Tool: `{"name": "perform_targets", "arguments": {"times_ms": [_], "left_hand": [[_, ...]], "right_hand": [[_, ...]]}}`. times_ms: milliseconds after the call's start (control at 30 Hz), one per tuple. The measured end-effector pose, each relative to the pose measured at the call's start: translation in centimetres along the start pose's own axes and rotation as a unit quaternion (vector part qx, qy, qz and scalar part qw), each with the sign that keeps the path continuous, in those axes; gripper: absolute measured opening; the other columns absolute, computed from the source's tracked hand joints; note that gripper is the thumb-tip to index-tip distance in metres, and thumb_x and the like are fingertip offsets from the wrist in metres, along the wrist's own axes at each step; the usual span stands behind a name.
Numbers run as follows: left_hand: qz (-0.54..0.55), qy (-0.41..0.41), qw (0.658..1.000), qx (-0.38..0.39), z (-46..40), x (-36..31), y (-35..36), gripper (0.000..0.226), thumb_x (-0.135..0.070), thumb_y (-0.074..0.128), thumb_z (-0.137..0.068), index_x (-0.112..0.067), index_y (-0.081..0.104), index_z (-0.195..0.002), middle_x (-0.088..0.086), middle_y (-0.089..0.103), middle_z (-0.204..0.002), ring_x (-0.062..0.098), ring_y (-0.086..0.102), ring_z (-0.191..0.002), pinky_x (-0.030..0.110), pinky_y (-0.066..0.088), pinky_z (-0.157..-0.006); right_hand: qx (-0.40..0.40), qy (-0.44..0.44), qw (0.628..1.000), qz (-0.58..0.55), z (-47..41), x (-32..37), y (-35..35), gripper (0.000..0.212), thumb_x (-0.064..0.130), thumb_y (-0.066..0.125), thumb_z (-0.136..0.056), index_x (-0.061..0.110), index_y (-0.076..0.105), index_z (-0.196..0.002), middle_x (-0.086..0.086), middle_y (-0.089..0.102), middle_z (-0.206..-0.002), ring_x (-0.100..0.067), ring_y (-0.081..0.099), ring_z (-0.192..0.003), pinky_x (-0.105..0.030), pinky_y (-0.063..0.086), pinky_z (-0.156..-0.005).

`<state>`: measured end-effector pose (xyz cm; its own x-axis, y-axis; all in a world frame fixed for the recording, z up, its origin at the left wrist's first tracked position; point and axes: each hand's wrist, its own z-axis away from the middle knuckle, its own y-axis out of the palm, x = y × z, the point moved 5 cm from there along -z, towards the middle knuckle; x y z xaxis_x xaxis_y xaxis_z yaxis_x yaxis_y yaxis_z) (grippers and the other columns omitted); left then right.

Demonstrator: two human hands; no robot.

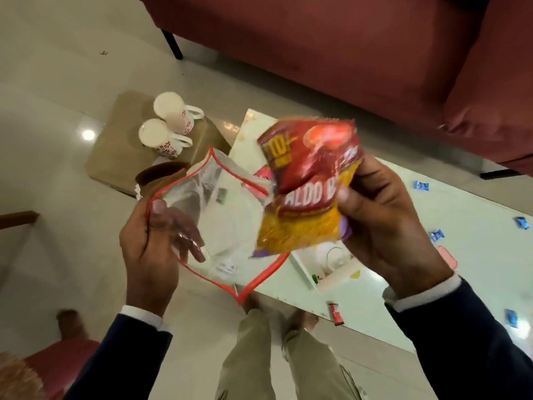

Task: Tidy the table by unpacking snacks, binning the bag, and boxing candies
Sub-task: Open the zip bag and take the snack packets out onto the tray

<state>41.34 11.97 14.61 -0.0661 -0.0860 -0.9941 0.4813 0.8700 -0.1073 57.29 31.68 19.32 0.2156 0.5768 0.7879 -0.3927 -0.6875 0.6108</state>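
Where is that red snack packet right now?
Center-right in the head view: the snack packet is held in the right hand, just above the clear bag.

Two white mugs, one and the other, stand side by side on the small wooden stand beyond the desk's far corner. Four blue-wrapped candies lie scattered along the desk's right side. One red snack packet and one clear zip bag are held up, and one small red wrapper lies at the desk's near edge.
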Motion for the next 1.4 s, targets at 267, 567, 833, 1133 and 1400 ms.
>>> {"name": "perform_targets", "arguments": {"times_ms": [267,567,833,1133,1400], "left_hand": [[-0.005,-0.016,1.000,-0.012,-0.4,0.4,-2.1,0.041,-0.036,0.037,-0.110,-0.007,0.062,-0.122,0.029,0.046,-0.057,0.026,0.052,-0.035,0.022,0.036,-0.037],[-0.019,-0.035,0.999,-0.002,-0.7,1.8,-2.7,0.039,-0.040,0.037,-0.110,-0.016,0.065,-0.125,0.010,0.051,-0.051,0.027,0.054,-0.037,0.026,0.034,-0.036],[-0.047,-0.042,0.998,0.008,-1.0,3.1,-3.4,0.047,-0.040,0.034,-0.110,-0.011,0.061,-0.134,0.010,0.058,-0.054,0.030,0.053,-0.037,0.026,0.034,-0.036],[-0.051,-0.049,0.997,0.014,-1.2,4.4,-3.8,0.043,-0.040,0.035,-0.110,-0.016,0.063,-0.132,0.006,0.059,-0.053,0.028,0.055,-0.036,0.022,0.035,-0.036],[-0.054,-0.063,0.996,0.018,-1.1,3.4,-2.8,0.035,-0.040,0.035,-0.108,-0.026,0.066,-0.118,0.010,0.059,-0.054,0.029,0.055,-0.037,0.024,0.038,-0.038]], "right_hand": [[-0.221,0.169,0.960,0.020,0.1,-6.8,-14.4,0.061,0.038,0.076,-0.084,0.011,0.056,-0.134,-0.020,0.066,-0.127,-0.043,0.054,-0.115,-0.055,0.034,-0.095],[-0.209,0.241,0.840,0.439,-4.0,-14.5,-23.3,0.070,0.008,0.090,-0.067,0.012,0.059,-0.130,-0.010,0.070,-0.122,-0.030,0.066,-0.114,-0.048,0.052,-0.101],[-0.027,0.327,0.770,0.547,-6.5,-20.5,-23.3,0.078,0.005,0.087,-0.071,0.008,0.052,-0.141,-0.013,0.061,-0.136,-0.032,0.056,-0.126,-0.040,0.046,-0.104],[-0.097,0.258,0.767,0.580,-7.5,-22.8,-23.8,0.064,0.004,0.083,-0.075,0.000,0.052,-0.131,-0.017,0.058,-0.131,-0.033,0.056,-0.120,-0.048,0.049,-0.100],[-0.298,0.195,0.774,0.524,-3.1,-22.1,-20.0,0.050,0.012,0.072,-0.086,0.008,0.049,-0.130,-0.012,0.053,-0.133,-0.030,0.054,-0.122,-0.044,0.048,-0.099]]}}
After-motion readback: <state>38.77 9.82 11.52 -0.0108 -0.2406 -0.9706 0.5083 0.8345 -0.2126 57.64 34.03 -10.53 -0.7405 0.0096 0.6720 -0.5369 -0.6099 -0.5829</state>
